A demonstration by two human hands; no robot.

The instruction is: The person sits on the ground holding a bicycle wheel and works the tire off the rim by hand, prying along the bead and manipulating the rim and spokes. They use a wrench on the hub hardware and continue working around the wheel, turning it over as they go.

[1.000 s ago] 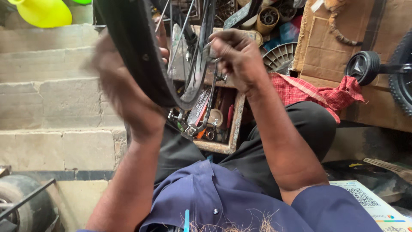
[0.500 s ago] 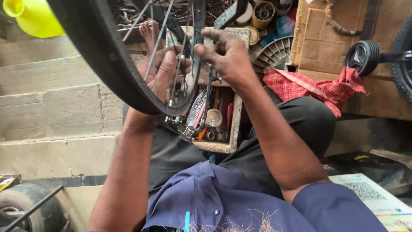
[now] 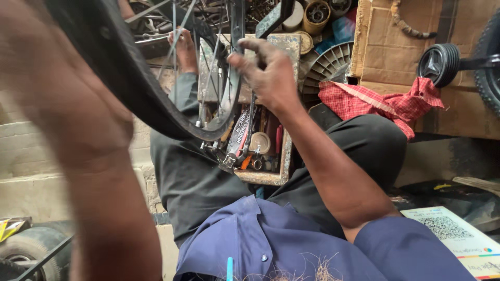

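Bicycle wheel [image 3: 156, 104] is held up over the lap, tyre on, spokes facing the camera. Right hand [image 3: 268, 73] has fingers curled on the rim edge at the wheel's right side, pinching it. Left arm fills the left of the view, blurred; the left hand itself is out of frame or hidden behind the tyre, so its grip is a cannot-tell.

Below the wheel: wooden tool tray [image 3: 284, 156] between the knees, packed with a hacksaw blade pack, pliers, small parts. Red checked cloth [image 3: 375, 101] lies on the right knee, against a cardboard box [image 3: 385, 47]. Small black plastic wheel [image 3: 440, 62] sits further right. Printed card [image 3: 453, 237] on the floor at bottom right.

Risks, as I read it:
- Right hand has only a fingertip hold on the rim; if the wheel rotates or slips, fingers go into the spokes.
- If the wheel drops, it lands on the tray's edge and scatters parts.
- Cloth is loose near the rim and could snag.
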